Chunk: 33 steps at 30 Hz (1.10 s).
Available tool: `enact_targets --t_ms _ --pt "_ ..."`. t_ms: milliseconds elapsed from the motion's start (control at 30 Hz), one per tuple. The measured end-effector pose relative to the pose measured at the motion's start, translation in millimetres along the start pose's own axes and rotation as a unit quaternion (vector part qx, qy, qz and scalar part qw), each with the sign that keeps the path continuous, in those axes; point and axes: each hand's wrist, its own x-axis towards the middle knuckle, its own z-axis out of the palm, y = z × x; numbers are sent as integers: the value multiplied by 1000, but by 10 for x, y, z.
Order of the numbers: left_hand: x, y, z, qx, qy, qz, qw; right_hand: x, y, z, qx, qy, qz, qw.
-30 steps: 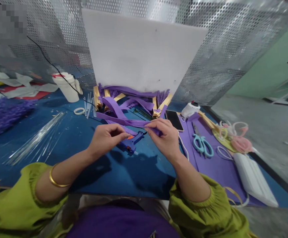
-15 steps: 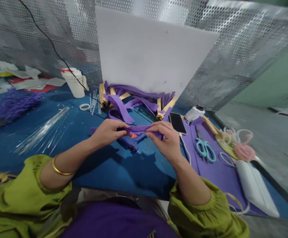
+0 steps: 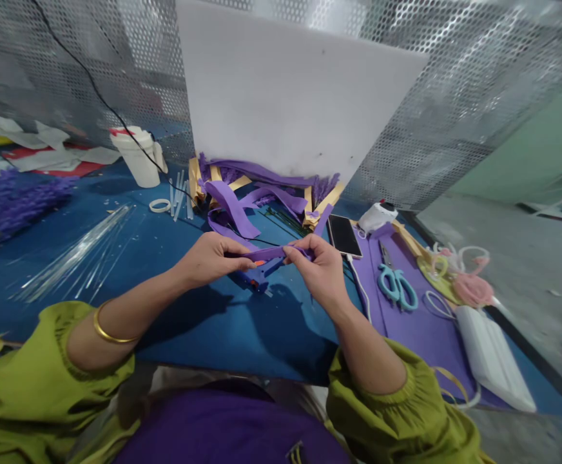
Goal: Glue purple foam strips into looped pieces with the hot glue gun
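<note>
A narrow purple strip (image 3: 270, 253) is stretched between my two hands above the blue table. My left hand (image 3: 216, 258) pinches its left end between thumb and fingers. At the strip's right part, my right hand (image 3: 317, 264) grips it, fingers closed and partly covering it. Just below the strip lies a blue glue gun (image 3: 254, 280) with an orange part, partly hidden by the strip and my left fingers. Behind my hands, loose purple ribbon (image 3: 235, 209) curls on the table near purple flower sprigs with tan strips.
A white board (image 3: 285, 90) stands at the back. To the left are a white cup (image 3: 138, 158), glue sticks (image 3: 179, 196), clear strands (image 3: 75, 251) and purple flowers (image 3: 20, 200). At right lie a phone (image 3: 344, 236), scissors (image 3: 397, 287) and a white pack (image 3: 494, 357).
The strip between my hands looks narrower and straighter now. My right hand has turned slightly and its fingers are more bunched. The whole view has shifted a little.
</note>
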Motion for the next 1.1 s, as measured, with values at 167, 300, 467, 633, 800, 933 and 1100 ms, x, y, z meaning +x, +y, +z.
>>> enact_targets --t_ms 167,300,467,633,800,933,1100 --pt "-22 -22 25 24 24 15 999 -22 -23 26 -7 12 12 1000" --pt "-24 -28 42 49 44 30 997 -35 -33 34 -16 22 5 1000" --pt "-24 -29 48 54 37 32 997 -38 -34 39 -7 15 0 1000" --pt "-31 -41 51 60 57 49 995 -37 -36 47 -7 12 -8 1000" --pt "-40 -9 76 44 36 22 998 -41 -38 45 -10 18 -16 1000" --pt "-40 -12 113 54 34 13 998 -57 -41 56 -1 9 -31 999" --pt "-47 -35 123 80 45 45 995 -80 -47 74 6 -10 -43 999"
